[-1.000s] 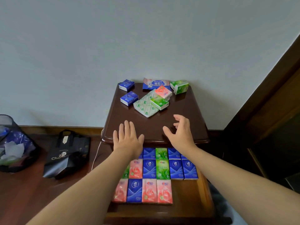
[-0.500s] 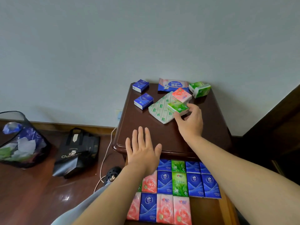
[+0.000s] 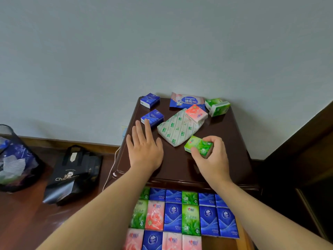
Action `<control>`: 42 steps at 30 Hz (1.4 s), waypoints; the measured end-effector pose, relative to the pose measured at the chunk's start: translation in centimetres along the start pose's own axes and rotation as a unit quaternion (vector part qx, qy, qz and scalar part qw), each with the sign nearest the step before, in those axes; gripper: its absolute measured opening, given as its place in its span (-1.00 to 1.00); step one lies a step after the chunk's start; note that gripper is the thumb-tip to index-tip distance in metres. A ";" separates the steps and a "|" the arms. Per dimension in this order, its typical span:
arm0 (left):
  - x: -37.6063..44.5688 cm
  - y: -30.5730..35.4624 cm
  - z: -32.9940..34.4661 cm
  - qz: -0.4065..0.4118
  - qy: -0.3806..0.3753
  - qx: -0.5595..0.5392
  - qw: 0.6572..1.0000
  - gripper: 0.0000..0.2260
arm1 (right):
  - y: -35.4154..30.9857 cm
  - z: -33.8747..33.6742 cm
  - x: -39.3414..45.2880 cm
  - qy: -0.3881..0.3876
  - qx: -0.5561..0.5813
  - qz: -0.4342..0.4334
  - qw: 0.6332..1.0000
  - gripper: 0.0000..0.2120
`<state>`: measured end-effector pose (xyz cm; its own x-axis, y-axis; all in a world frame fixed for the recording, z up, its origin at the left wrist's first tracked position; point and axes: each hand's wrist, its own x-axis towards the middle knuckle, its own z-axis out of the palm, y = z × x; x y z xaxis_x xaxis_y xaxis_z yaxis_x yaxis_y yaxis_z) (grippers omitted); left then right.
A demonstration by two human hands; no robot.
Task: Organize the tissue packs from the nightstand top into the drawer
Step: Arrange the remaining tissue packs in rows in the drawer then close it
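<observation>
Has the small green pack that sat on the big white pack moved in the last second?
Yes. The small green pack has come off the big white pack, toward the nightstand's front edge, gripped in the right hand.

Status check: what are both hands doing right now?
Right hand grips green pack over nightstand. Left hand open, flat. Drawer open; nothing blocking.

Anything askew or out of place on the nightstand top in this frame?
Yes: a pink pack lies tilted on the large white wrapped pack, itself skewed diagonally. The drawer rows look neat. Nothing looks damaged or spilled.
</observation>
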<state>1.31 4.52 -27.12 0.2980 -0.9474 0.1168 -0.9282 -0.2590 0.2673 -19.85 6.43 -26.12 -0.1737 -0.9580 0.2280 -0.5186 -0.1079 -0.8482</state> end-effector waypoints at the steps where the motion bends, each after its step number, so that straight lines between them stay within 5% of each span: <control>1: 0.9 0.1 0.1 -0.005 0.008 -0.008 1.000 -0.32 | 0.2 0.1 0.0 0.001 -0.003 -0.009 1.000 -0.60; 10: 4.5 0.8 0.8 -0.003 0.047 -0.025 0.999 -0.51 | 0.7 1.1 0.1 0.018 -0.038 -0.063 0.997 -0.60; 19: -2.3 -0.7 -1.0 0.029 0.137 -0.034 0.990 -0.75 | -0.4 0.8 -0.2 -0.002 -0.039 -0.024 0.999 -0.58; 25: -10.9 -1.0 -3.3 0.038 0.059 0.050 0.996 -0.49 | -1.5 -0.9 -1.4 -0.061 -0.011 0.041 0.997 -0.64; 29: -16.3 -0.4 -4.0 -0.021 -0.060 -0.086 0.994 -0.21 | -2.1 -3.2 -5.2 -0.051 0.061 0.102 0.992 -0.68; 33: -22.2 -0.1 -2.4 -0.061 -0.165 -0.335 0.926 -0.19 | -1.2 -6.5 -12.0 -0.051 0.107 0.142 0.983 -0.66; 42: -27.5 -0.6 -0.7 0.004 -0.097 -0.407 0.908 -0.39 | 4.1 -9.4 -21.9 -0.096 -0.084 0.206 0.970 -0.63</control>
<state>-6.16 30.87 -29.87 0.1744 -0.9843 -0.0284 -0.4347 -0.1028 0.8947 -26.09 29.44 -30.11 -0.2448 -0.9440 -0.2212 -0.5707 0.3247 -0.7543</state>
